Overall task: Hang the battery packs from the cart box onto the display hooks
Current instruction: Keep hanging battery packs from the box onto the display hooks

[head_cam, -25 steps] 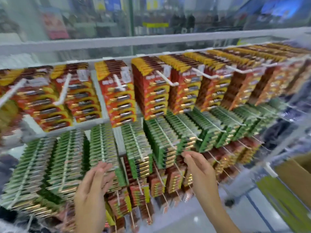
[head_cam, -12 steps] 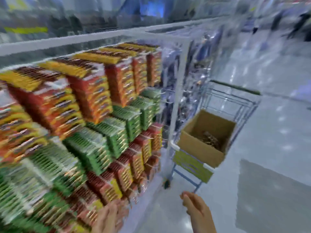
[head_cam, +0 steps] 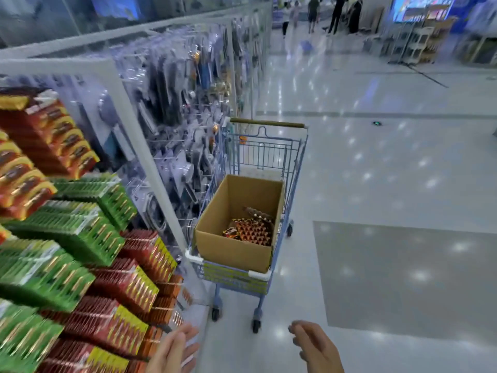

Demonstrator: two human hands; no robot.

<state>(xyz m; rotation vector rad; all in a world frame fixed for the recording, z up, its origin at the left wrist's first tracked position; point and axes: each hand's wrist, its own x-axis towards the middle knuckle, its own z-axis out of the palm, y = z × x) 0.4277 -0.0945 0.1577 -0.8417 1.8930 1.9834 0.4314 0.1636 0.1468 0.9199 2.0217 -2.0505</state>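
Fingers relaxed and empty on both the left hand [head_cam: 174, 351] and right hand [head_cam: 316, 347]; beyond them, battery packs [head_cam: 248, 228] lie flat in the cardboard box [head_cam: 234, 251], in its far right corner.

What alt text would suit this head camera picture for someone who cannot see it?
Two empty hands, left and right, reach toward a shopping cart holding an open cardboard box with a few battery packs inside. Full display hooks of packs hang at left.

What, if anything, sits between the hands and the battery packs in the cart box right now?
Nothing visible blocks the way. Both the left hand and the right hand are empty, with bare floor up to the cart. The box is open-topped, and the battery packs lie uncovered in its far right corner, behind the near wall.
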